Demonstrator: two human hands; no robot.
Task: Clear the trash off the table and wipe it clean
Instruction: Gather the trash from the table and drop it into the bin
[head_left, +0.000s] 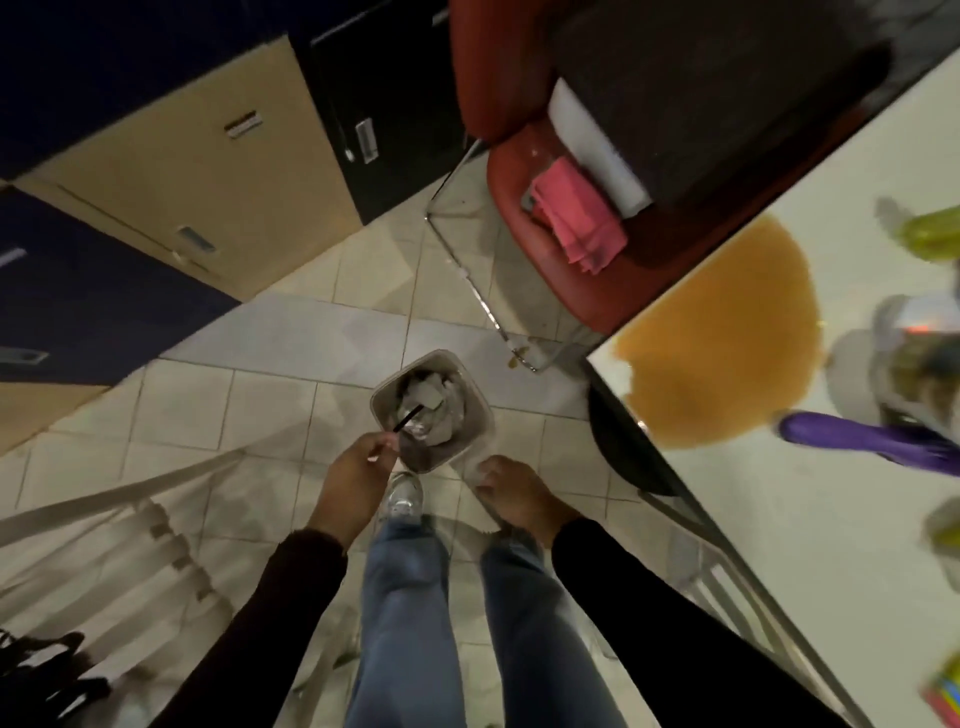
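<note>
Sleeved forearms and jeans-clad legs fill the near field, with the person standing over a small bin (383, 396) on the tiled floor (291, 332). Left hand (358, 475) has its fingers pinched on what appears to be a black straw (408, 418), held above the bin's crumpled contents. Right hand (514, 499) has its fingers curled on a clear scrap (475, 467) at the bin's near edge; its nature cannot be determined. Assessment: trash disposal is in hand and both items need only be released into the bin. Wiping is not begun. A brown spill (717, 338) covers the corner of the white worktop (779, 519), with a purple object (857, 441) and blurred containers beside it. The next move calls for a cloth; a pink cloth (576, 223) lies on the red chair (519, 78) by the worktop. Beige and dark blue cabinets (197, 171) line the room.
</note>
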